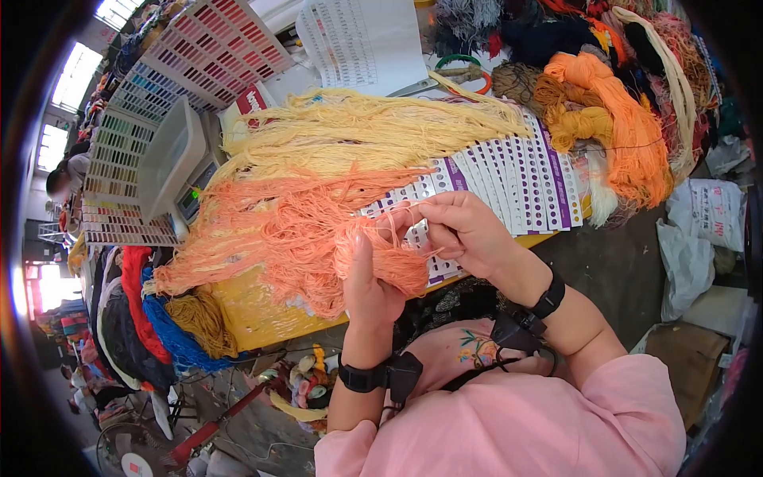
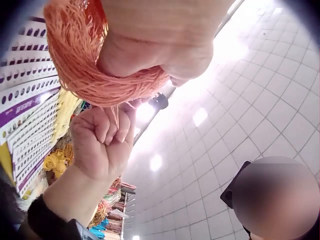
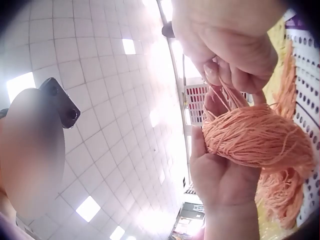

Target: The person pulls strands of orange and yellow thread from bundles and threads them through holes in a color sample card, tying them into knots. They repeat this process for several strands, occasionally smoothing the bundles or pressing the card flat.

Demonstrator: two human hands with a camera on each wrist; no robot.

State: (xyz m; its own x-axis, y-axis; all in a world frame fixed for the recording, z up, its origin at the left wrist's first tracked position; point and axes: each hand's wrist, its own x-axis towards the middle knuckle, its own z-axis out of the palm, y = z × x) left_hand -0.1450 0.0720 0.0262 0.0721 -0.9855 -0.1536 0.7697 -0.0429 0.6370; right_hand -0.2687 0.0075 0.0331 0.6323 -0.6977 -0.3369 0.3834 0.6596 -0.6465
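A bundle of salmon-orange yarn (image 1: 381,258) is looped around the fingers of my left hand (image 1: 369,290), its thumb standing up beside it. In the right wrist view the thick yarn loop (image 3: 257,135) crosses that palm and hides much of the fingers. My right hand (image 1: 469,226) pinches a few thin strands (image 3: 227,95) drawn from the bundle, its other fingers curled in. Both hands meet close together above the table's front edge. More loose orange yarn (image 1: 294,230) spreads over the table beside the left hand.
Pale yellow yarn (image 1: 358,131) lies behind the orange. Hole-punched sample cards (image 1: 517,183) fan out beneath it. Scissors (image 1: 417,86), a scale (image 1: 191,195) and colour charts (image 1: 163,87) stand further back. Orange skeins (image 1: 620,111) heap at the right; a fan (image 1: 135,453) is lower left.
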